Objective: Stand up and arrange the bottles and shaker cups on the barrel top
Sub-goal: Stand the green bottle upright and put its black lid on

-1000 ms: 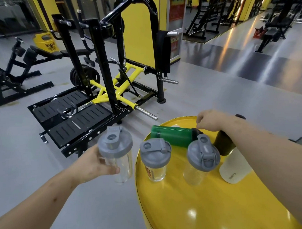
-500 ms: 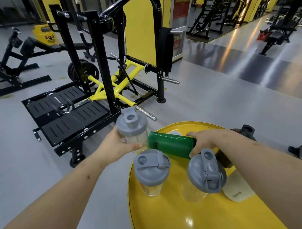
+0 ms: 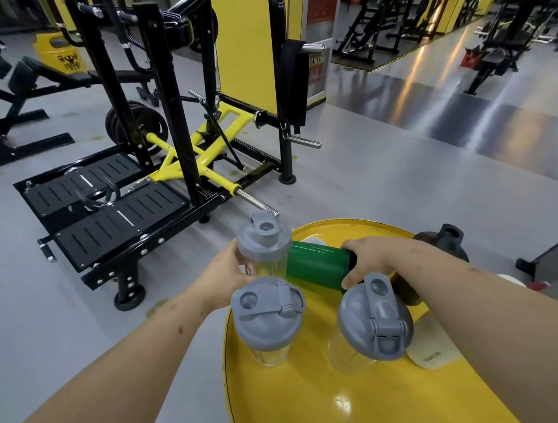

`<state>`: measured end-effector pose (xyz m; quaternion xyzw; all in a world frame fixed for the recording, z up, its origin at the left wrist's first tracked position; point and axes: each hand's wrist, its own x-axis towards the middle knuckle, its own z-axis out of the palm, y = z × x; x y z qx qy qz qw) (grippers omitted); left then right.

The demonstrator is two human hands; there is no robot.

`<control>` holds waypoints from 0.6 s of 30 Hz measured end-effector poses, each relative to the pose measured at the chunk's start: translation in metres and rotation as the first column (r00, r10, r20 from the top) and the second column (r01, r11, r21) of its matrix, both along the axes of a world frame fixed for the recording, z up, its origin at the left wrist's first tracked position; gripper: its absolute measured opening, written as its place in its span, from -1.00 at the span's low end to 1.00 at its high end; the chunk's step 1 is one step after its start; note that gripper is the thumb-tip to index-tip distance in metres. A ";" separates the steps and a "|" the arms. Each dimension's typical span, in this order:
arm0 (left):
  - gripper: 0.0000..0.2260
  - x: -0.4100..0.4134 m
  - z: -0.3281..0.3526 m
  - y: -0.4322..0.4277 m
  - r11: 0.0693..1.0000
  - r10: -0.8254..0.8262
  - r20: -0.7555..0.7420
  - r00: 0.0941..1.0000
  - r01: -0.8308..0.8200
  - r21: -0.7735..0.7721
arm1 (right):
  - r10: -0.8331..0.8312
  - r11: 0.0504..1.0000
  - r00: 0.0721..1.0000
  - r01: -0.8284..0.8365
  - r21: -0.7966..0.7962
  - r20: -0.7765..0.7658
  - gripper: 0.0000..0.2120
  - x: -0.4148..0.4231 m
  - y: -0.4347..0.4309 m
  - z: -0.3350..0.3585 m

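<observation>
Gym floor, yellow barrel top (image 3: 357, 398) in front. The left hand (image 3: 224, 278) wraps a clear grey-lidded shaker cup (image 3: 264, 243) upright at the far left rim; the right hand (image 3: 366, 260), arm extended, clasps the lying green bottle (image 3: 317, 267) beside it.

- My left hand (image 3: 229, 276) grips a clear shaker cup (image 3: 266, 246), grey lid, upright at the far left rim of the yellow barrel top (image 3: 309, 400).
- My right hand (image 3: 368, 259) wraps the green bottle (image 3: 317, 267), lying on its side.
- Two more grey-lidded shakers near me: left one (image 3: 269, 319) upright, right one (image 3: 373, 322) tilted.
- Dark bottle (image 3: 443, 243) and white bottle (image 3: 434, 351) lie right.
- Black-yellow gym machine (image 3: 174, 145) far left.
</observation>
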<state>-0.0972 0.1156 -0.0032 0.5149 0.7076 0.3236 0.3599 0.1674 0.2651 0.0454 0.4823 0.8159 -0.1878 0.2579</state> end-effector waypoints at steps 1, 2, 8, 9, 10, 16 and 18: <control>-0.17 -0.001 -0.001 0.000 1.000 -0.003 -0.005 1.000 0.003 -0.002 | -0.007 1.000 1.000 0.007 0.002 -0.012 -0.25 0.001 -0.001 -0.001; -0.19 -0.001 -0.002 0.000 1.000 -0.005 -0.007 1.000 0.005 -0.004 | -0.015 1.000 1.000 0.015 0.005 -0.024 -0.26 0.001 -0.001 -0.002; -0.28 0.003 -0.002 0.000 0.998 -0.056 -0.044 0.997 0.056 -0.009 | -0.039 0.998 0.999 0.040 0.052 -0.026 -0.22 0.001 -0.005 -0.008; -0.28 0.003 -0.003 -0.001 0.997 -0.072 -0.045 0.996 0.072 -0.011 | -0.037 0.998 0.999 0.038 0.057 -0.019 -0.23 0.001 -0.005 -0.009; -0.27 0.003 -0.003 -0.002 0.996 -0.088 -0.052 0.995 0.088 -0.015 | -0.034 0.997 0.999 0.034 0.062 -0.015 -0.25 0.000 -0.005 -0.011; -0.28 0.003 0.001 -0.005 0.993 -0.117 -0.068 0.991 0.115 -0.034 | -0.039 0.998 0.998 0.041 0.039 -0.047 -0.39 0.003 -0.003 -0.018; -0.26 0.002 0.003 -0.006 0.992 -0.122 -0.069 0.990 0.119 -0.045 | -0.041 0.998 0.997 0.044 0.045 -0.066 -0.43 0.004 -0.002 -0.018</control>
